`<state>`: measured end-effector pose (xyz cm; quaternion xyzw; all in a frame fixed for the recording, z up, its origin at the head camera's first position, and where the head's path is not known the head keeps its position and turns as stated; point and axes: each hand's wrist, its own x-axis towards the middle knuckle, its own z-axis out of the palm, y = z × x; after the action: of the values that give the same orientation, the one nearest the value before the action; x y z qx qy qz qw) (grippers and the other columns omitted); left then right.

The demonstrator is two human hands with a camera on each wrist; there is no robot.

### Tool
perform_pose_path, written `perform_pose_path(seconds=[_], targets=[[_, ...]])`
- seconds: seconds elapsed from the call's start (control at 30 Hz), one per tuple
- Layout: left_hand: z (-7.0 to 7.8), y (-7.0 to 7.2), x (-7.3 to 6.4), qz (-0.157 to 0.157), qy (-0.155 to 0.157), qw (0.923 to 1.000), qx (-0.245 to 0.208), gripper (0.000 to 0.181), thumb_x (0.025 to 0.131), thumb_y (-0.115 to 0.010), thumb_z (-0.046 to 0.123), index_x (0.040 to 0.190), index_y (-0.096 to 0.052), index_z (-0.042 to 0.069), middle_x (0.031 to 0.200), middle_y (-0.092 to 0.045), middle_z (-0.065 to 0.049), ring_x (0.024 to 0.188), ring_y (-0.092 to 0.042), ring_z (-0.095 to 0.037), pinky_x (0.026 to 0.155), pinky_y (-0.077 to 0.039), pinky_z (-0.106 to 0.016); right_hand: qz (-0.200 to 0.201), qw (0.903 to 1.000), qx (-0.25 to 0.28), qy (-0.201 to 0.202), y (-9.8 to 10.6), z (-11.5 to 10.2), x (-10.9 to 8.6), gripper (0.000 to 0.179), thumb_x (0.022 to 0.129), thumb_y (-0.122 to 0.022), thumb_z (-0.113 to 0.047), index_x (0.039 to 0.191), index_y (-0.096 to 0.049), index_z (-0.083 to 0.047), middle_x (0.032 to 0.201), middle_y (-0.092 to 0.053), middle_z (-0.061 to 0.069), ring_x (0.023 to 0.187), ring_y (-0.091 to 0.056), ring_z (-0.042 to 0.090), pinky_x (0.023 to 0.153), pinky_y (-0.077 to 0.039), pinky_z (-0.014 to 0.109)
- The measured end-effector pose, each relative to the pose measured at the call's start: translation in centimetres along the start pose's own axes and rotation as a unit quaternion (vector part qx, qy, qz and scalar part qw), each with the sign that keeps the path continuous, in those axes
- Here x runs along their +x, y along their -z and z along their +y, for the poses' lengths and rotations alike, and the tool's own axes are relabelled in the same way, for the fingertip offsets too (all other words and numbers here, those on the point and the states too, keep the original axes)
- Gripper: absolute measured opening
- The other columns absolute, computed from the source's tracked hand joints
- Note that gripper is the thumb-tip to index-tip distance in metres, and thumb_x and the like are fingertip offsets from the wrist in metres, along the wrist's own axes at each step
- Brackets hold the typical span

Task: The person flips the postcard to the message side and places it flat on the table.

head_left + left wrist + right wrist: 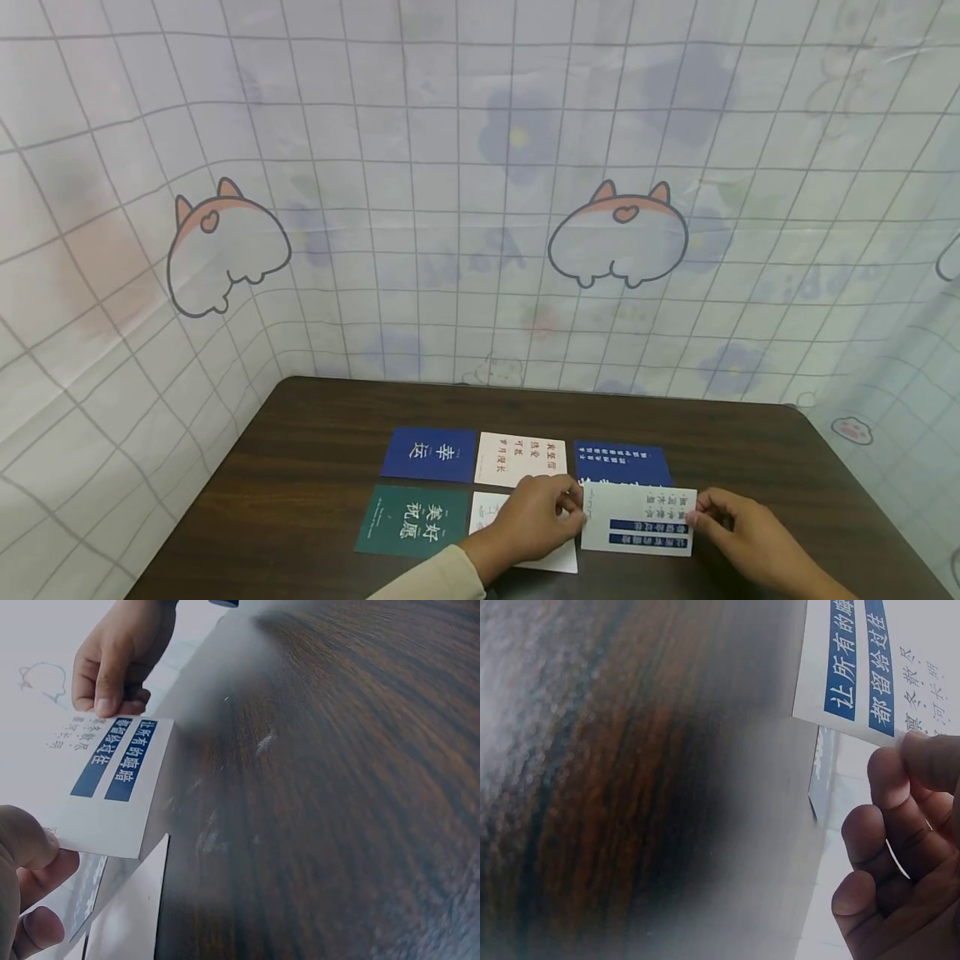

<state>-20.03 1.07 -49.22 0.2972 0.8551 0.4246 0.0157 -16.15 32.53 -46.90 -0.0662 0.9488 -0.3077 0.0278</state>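
Observation:
A white card with blue bands and Chinese characters [637, 521] is held up above the table between both hands. My left hand [531, 518] pinches its left edge, and my right hand [750, 533] pinches the opposite edge between thumb and index finger. In the left wrist view the card [112, 817] hangs over the tabletop, with both hands at its ends. Behind it, a blue card [622, 460] lies partly covered. Beneath my left hand and forearm lies a white card [551, 560], mostly hidden.
A blue card [401, 465] and a cream card with red characters [498, 475] lie in the back row. The green card [382, 537] is at front left. All rest on a dark wood table [285, 467], with a gridded curtain [450, 167] behind it.

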Motion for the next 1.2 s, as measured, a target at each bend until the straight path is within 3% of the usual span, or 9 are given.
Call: perform_pose_path(seconds=[0.27, 0.53, 0.77, 0.97, 1.2], targets=[[0.16, 0.16, 0.05, 0.007, -0.017, 0.999, 0.041, 0.006, 0.093, -0.074, 0.018, 0.091, -0.07, 0.023, 0.084, -0.069, 0.022, 0.072, -0.053, 0.005, 0.074, -0.041, -0.021, -0.006, 0.9999, 0.005, 0.011, 0.25, -0.14, -0.24, 0.02, 0.101, -0.066, -0.031, 0.096, -0.059, -0.013, 0.084, -0.06, -0.003, 0.068, -0.048, 0.011, 0.056, -0.038, 0.028], [0.33, 0.25, -0.1, 0.034, -0.036, 0.9956, 0.08, 0.009, 0.094, -0.073, 0.02, 0.087, -0.069, 0.024, 0.085, -0.068, 0.021, 0.074, -0.048, 0.003, 0.072, -0.036, -0.022, -0.009, 0.9994, 0.03, 0.013, 0.39, -0.39, -0.41, 0.02, 0.102, -0.066, -0.029, 0.097, -0.06, -0.011, 0.087, -0.062, 0.0, 0.069, -0.051, 0.011, 0.057, -0.041, 0.028], [0.26, 0.31, -0.12, 0.056, -0.061, 0.9909, 0.106, 0.01, 0.095, -0.072, 0.021, 0.086, -0.068, 0.024, 0.08, -0.063, 0.024, 0.073, -0.047, 0.003, 0.071, -0.034, -0.023, -0.001, 0.9976, 0.038, 0.058, 0.48, -0.09, -0.49, 0.015, 0.103, -0.064, -0.027, 0.098, -0.063, -0.012, 0.084, -0.061, -0.001, 0.064, -0.048, 0.007, 0.055, -0.042, 0.028], [0.09, 0.24, -0.15, 0.058, -0.07, 0.9904, 0.104, 0.008, 0.096, -0.07, 0.021, 0.09, -0.069, 0.025, 0.081, -0.063, 0.024, 0.072, -0.048, 0.003, 0.07, -0.033, -0.023, 0.016, 0.9953, 0.038, 0.087, 0.39, 0.22, -0.44, 0.01, 0.102, -0.065, -0.024, 0.098, -0.064, -0.015, 0.084, -0.062, -0.005, 0.065, -0.048, 0.006, 0.055, -0.042, 0.027], [0.06, 0.23, -0.18, 0.061, -0.073, 0.991, 0.094, 0.008, 0.096, -0.07, 0.02, 0.09, -0.069, 0.025, 0.082, -0.064, 0.023, 0.075, -0.051, 0.002, 0.072, -0.034, -0.023, 0.004, 0.9968, 0.043, 0.067, 0.49, 0.14, -0.51, 0.013, 0.102, -0.066, -0.027, 0.101, -0.066, -0.013, 0.086, -0.062, -0.003, 0.066, -0.05, 0.008, 0.058, -0.043, 0.028]])
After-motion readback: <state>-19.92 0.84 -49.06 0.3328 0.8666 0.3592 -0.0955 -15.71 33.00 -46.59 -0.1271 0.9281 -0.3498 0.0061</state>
